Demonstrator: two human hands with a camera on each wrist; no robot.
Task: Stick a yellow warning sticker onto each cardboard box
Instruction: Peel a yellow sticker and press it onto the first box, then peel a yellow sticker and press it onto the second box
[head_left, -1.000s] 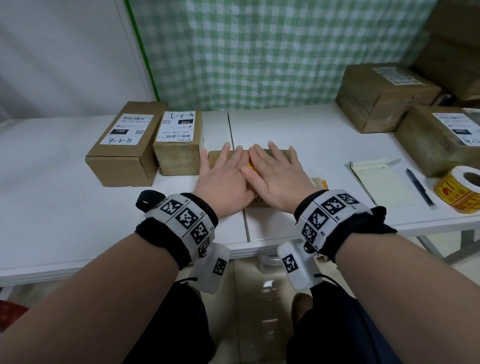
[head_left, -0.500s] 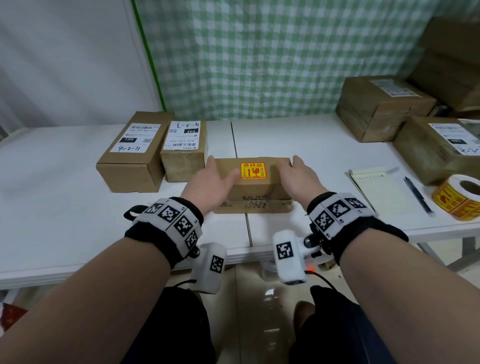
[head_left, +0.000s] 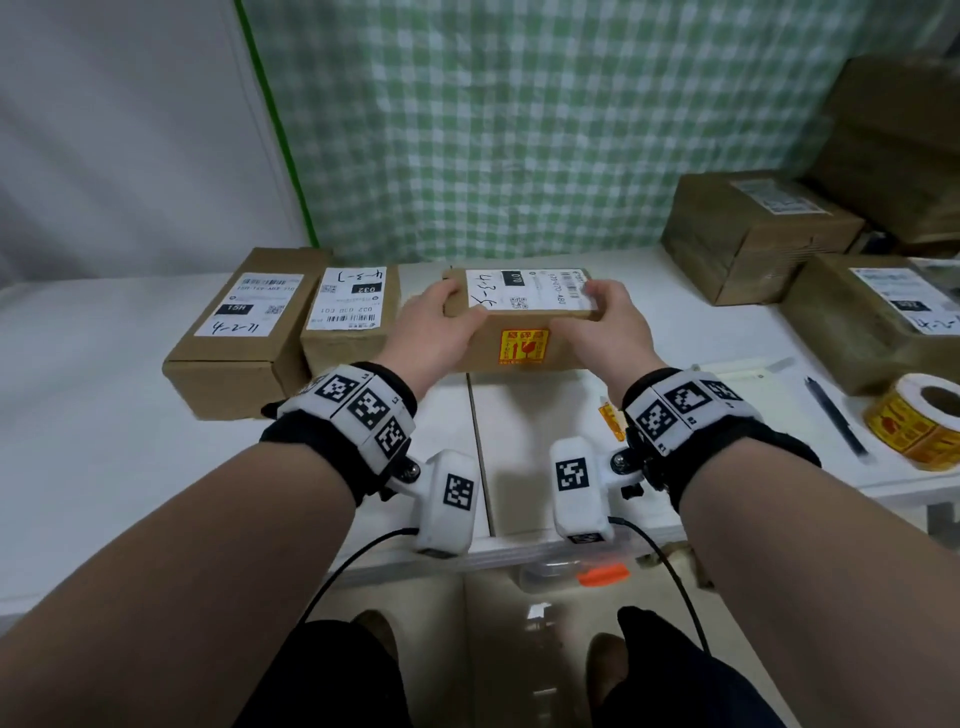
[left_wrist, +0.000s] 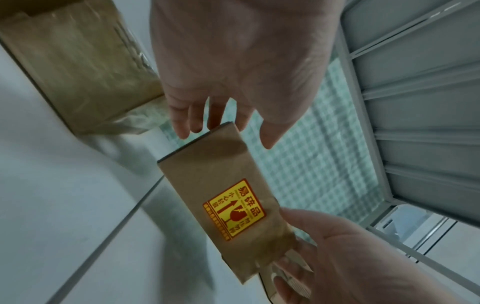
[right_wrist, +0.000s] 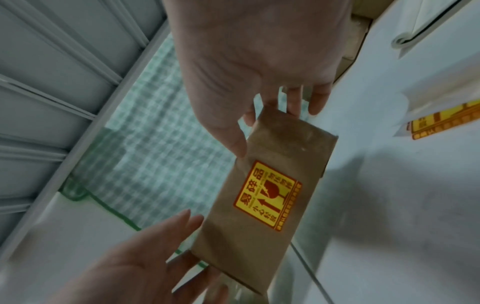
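Note:
A small cardboard box (head_left: 519, 358) is held between my two hands at the back middle of the white table (head_left: 104, 457). A white shipping label (head_left: 524, 291) lies on its top. A yellow warning sticker (head_left: 523, 347) is stuck on the side facing me. My left hand (head_left: 436, 327) grips the box's left end and my right hand (head_left: 602, 322) grips its right end. The left wrist view shows the sticker (left_wrist: 233, 207) on the box (left_wrist: 207, 164). The right wrist view shows the same sticker (right_wrist: 267, 195). Whether the box touches the table I cannot tell.
Two labelled boxes (head_left: 244, 322) (head_left: 353, 312) stand just left of the held one. Two more boxes (head_left: 753, 234) (head_left: 872, 322) sit at the right. A roll of yellow stickers (head_left: 919, 421), a pen (head_left: 836, 415) and a notepad (head_left: 748, 366) lie near the right front edge.
Both hands went from pressing flat on the box to gripping its ends. The box turned so the sticker faces me and moved back beside the left boxes.

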